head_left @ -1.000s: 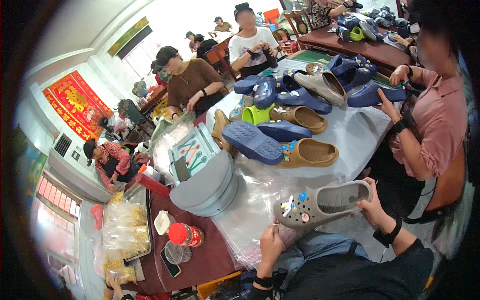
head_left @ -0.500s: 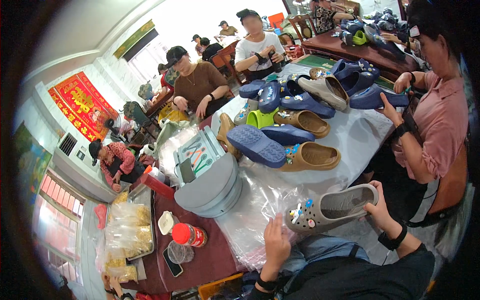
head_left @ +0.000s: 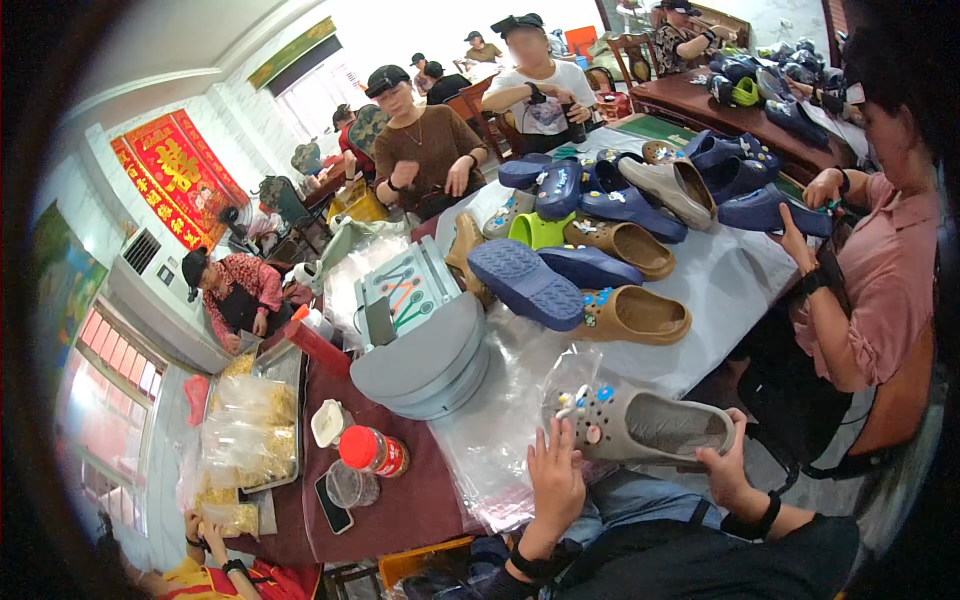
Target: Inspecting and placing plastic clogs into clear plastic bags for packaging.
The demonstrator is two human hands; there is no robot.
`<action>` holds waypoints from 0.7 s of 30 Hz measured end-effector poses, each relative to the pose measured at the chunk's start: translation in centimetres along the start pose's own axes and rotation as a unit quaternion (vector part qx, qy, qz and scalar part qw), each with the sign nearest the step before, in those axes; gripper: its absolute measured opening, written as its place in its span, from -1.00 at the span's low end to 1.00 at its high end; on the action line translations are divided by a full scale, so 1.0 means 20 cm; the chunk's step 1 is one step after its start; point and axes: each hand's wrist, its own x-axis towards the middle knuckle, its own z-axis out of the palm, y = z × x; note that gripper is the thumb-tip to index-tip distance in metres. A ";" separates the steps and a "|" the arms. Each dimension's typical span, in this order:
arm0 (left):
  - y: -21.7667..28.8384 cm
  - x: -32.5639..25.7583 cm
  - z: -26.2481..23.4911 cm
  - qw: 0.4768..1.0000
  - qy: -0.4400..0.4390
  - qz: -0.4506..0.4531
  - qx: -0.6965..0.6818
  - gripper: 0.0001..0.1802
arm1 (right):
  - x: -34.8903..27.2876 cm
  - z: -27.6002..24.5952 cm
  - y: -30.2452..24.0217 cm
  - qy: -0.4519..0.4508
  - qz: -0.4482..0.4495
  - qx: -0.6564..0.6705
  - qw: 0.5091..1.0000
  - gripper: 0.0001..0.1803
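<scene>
My right hand (head_left: 722,465) grips a grey clog (head_left: 640,420) by its heel, thumb at the rim of the opening. The clog lies over my lap at the table's near edge, toe to the left, with small coloured charms on its holed upper. Clear plastic bag film (head_left: 570,365) shows around the toe; how far the toe is inside it I cannot tell. My left hand (head_left: 556,475) is against the film beside the toe, fingers stretched up and apart. More flat clear bags (head_left: 490,440) lie on the table left of the clog.
Blue, brown, grey and green clogs (head_left: 525,285) are heaped beyond. A grey rounded machine (head_left: 420,365), red-lidded jar (head_left: 372,450), clear cup (head_left: 352,484) and phone (head_left: 332,505) stand or lie to the left. A person in pink (head_left: 890,270) on the right holds a blue clog (head_left: 775,208).
The grey clog and my right hand have moved down and left, bringing the toe up to the plastic film. My left hand stays upright beside it. At lower left, a person in yellow and red shows more.
</scene>
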 end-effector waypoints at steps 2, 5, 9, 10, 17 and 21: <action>0.00 0.01 -0.01 0.999 -0.020 0.031 -0.036 -0.46 | -0.02 0.00 0.04 -0.031 -0.062 -0.082 0.994 -0.26; -0.02 0.02 0.01 0.997 -0.027 0.042 -0.051 -0.47 | -0.07 0.05 0.01 -0.105 -0.142 -0.164 0.971 -0.22; -0.03 0.03 -0.04 0.994 -0.026 0.032 -0.097 -0.48 | -0.02 0.01 0.15 -0.150 -0.250 -0.221 0.931 -0.18; -0.03 0.03 -0.06 0.992 -0.028 0.030 -0.119 -0.49 | -0.01 0.00 0.18 -0.160 -0.305 -0.257 0.903 -0.16; -0.06 0.03 -0.08 0.990 -0.007 0.013 -0.141 -0.50 | 0.08 0.08 0.27 -0.165 -0.432 -0.279 0.842 -0.22; -0.03 0.04 -0.10 0.972 0.041 0.002 -0.232 -0.50 | 0.10 0.05 0.35 -0.172 -0.420 -0.282 0.846 -0.25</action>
